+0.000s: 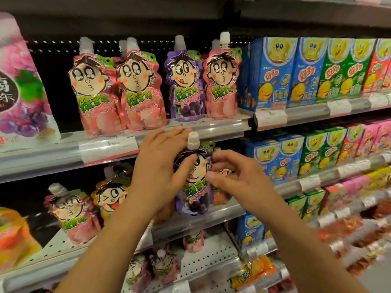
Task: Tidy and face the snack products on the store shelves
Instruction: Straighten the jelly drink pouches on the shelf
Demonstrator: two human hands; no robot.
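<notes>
Grey metal shelves [63, 149] carry rows of blue cartons [273, 75] and pink spouted pouches [95, 96]. In front of the second shelf, a purple grape pouch [193, 182] stands upright in the left hand [160, 163], fingers wrapped around it. The right hand [234, 176] touches its edge, fingers loosely curled.

I'm in a shop aisle: tiered metal shelves [222, 127] with price tags [109, 145], spouted jelly pouches [143, 89], snack boxes [273, 72] at two o'clock.

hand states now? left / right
Left hand: holds the purple pouch, fingers wrapped around it.
Right hand: fingers loosely curled beside the pouch; any grip cannot be told.
</notes>
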